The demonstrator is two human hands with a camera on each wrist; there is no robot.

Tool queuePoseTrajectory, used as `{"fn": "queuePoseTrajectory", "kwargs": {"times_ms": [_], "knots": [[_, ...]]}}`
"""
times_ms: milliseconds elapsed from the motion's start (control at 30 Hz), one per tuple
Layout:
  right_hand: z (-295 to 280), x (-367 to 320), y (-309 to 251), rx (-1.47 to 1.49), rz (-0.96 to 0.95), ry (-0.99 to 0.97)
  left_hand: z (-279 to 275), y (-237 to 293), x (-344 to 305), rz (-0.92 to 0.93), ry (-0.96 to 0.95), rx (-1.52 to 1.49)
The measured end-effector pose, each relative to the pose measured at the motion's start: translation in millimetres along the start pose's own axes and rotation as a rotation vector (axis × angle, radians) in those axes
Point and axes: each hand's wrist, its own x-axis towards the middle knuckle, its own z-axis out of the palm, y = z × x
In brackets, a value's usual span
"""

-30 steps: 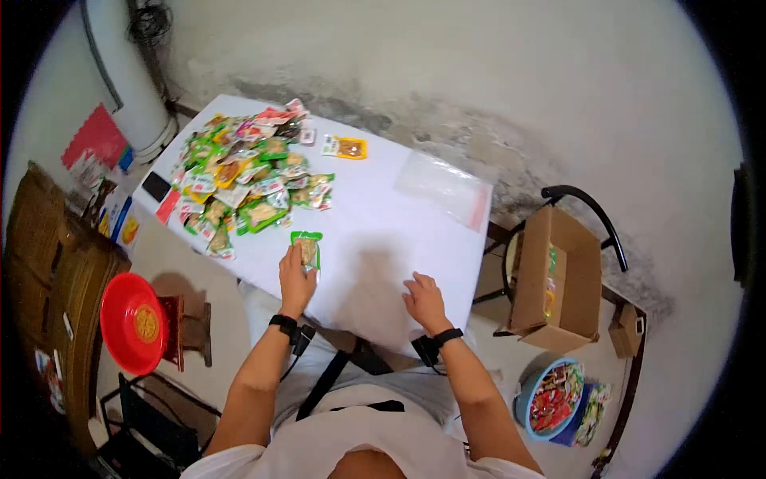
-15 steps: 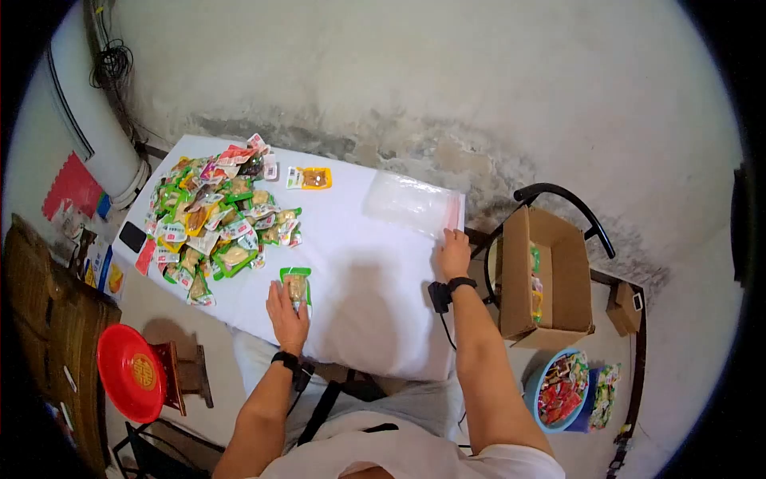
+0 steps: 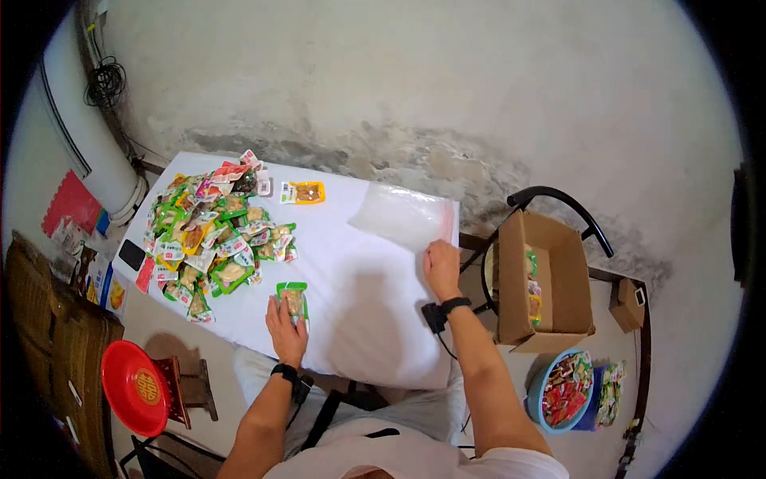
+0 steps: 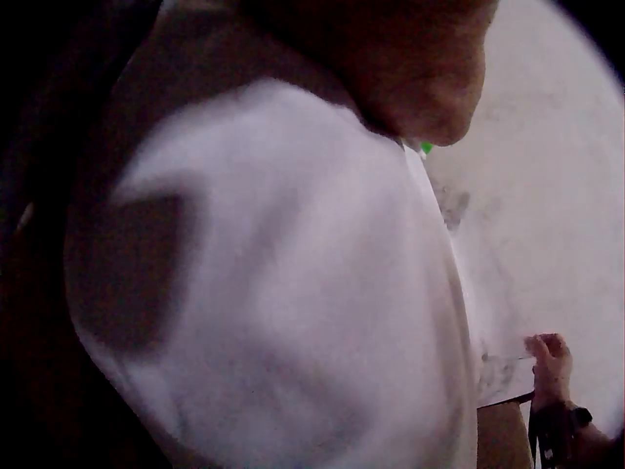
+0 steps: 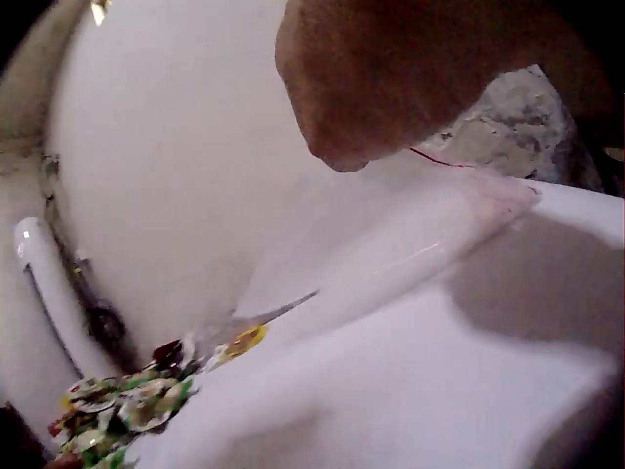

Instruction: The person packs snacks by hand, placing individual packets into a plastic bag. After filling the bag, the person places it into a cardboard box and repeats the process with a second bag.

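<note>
My left hand [image 3: 286, 331] rests on the lower left part of a green-edged snack packet [image 3: 293, 299] near the table's front edge, fingers stretched over it. Over at the table's right edge, my right hand [image 3: 441, 267] pinches the edge of a clear plastic bag [image 3: 395, 215]. In the right wrist view that bag [image 5: 391, 234] slopes up from the tabletop to the hand, with a reddish strip along one edge. A yellow-and-white packet [image 3: 303, 192] lies alone toward the back. To the left is a heap of mixed snack packets [image 3: 211, 231].
A white-covered table [image 3: 351, 263] stands against the wall, with a phone [image 3: 132, 255] at its left edge. On the right, an open cardboard box [image 3: 566, 275] holding several packets sits on a chair. Below it is a blue basin [image 3: 538, 407] of packets. A red basin [image 3: 120, 383] stands left.
My right hand has moved right and forward from the table's front to the plastic bag and taken hold of its edge. The left hand has stayed at the green packet. The head view has shifted.
</note>
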Motion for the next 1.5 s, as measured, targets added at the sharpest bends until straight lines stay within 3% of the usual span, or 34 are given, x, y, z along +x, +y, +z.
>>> {"fn": "queuePoseTrajectory", "kwargs": {"times_ms": [200, 400, 467, 500, 733, 833, 933, 1000, 1200, 1267, 1300, 1333, 1367, 1433, 1467, 1500], "knots": [[-27, -67, -84, 0.161, -0.055, -0.247, 0, 1, 1, -0.009, 0.006, -0.044], [-30, -117, -127, 0.399, 0.069, -0.63, 4, -3, 1, 0.002, 0.01, -0.056], [-26, -133, -114, 0.214, -0.083, -0.504, 6, -4, 3, -0.011, -0.005, -0.072], [-32, -137, -108, 0.151, -0.022, -0.561, 7, -4, 3, -0.01, -0.002, -0.071], [-34, -148, -80, 0.062, 0.1, -0.484, 11, -8, 1, 0.031, 0.038, -0.048], [-28, -143, -81, 0.014, 0.143, -0.579, 11, -7, 1, 0.029, 0.035, -0.041], [-22, -143, -90, 0.079, 0.137, -0.457, 12, -8, 1, 0.044, 0.044, -0.047], [-20, -142, -97, 0.292, 0.259, -0.335, 14, -9, 1, 0.061, 0.047, -0.054], [1, -145, -105, 0.532, 0.462, -0.254, 1, 3, -7, 0.049, 0.071, 0.103], [11, -149, -104, 0.58, 0.558, -0.321, -4, 12, -15, 0.238, 0.096, -0.075], [15, -150, -104, 0.626, 0.656, -0.396, -3, 15, -19, 0.203, -0.042, -0.261], [16, -152, -106, 0.63, 0.652, -0.402, 9, 26, -31, 0.171, -0.028, -0.382], [17, -153, -107, 0.642, 0.647, -0.404, 36, 17, -45, -0.027, -0.205, -0.561], [17, -155, -114, 0.658, 0.639, -0.41, 36, 46, -54, -0.211, -0.407, -0.726], [15, -156, -117, 0.688, 0.668, -0.431, 41, 53, -58, -0.213, -0.406, -0.724], [15, -156, -118, 0.716, 0.696, -0.448, 42, 63, -60, -0.364, -0.454, -0.89]]}}
